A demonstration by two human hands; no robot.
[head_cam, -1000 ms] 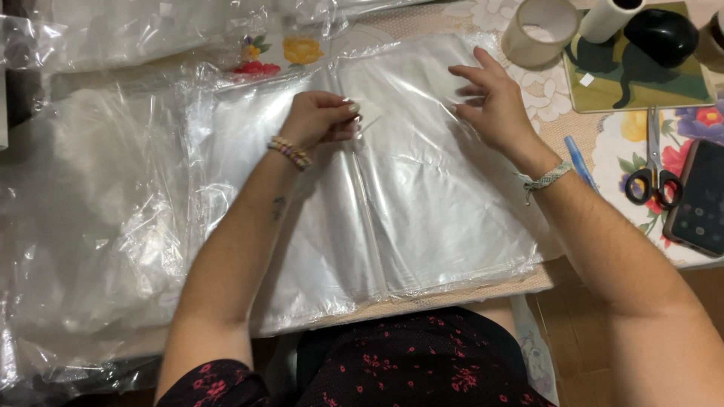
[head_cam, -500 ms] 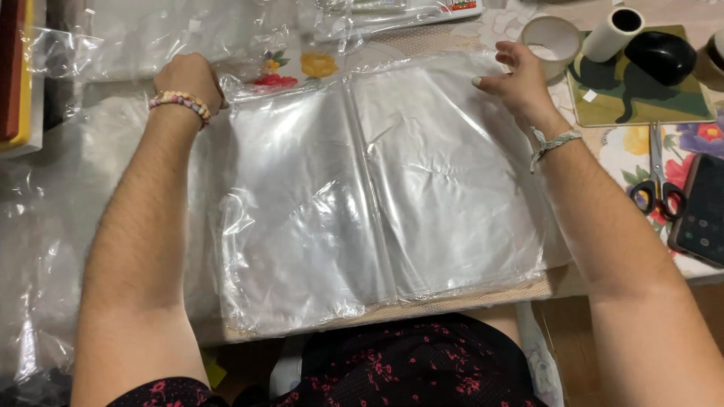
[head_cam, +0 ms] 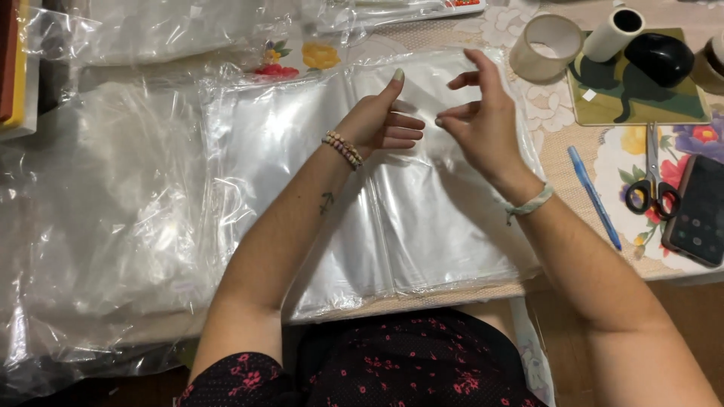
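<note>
Two stacks of clear plastic bags [head_cam: 422, 226] lie side by side on the table in front of me. My left hand [head_cam: 381, 120] hovers above the seam between the stacks, thumb up and fingers loosely curled, holding nothing. My right hand [head_cam: 479, 113] is raised just to its right, fingers spread and bent, also holding nothing. The two hands almost touch at the fingertips. A beaded bracelet [head_cam: 343, 148] sits on my left wrist and a pale band [head_cam: 528, 203] on my right.
More loose clear plastic [head_cam: 98, 203] covers the table's left side. At the right lie a tape roll [head_cam: 544, 47], a white roll [head_cam: 615, 34], a black object [head_cam: 662, 59] on a green mat, a blue pen [head_cam: 593, 196], scissors [head_cam: 651, 181] and a phone [head_cam: 697, 211].
Both hands have come in from the outer far corners of the bag stacks to the middle and lifted off the plastic. The bags lie as before.
</note>
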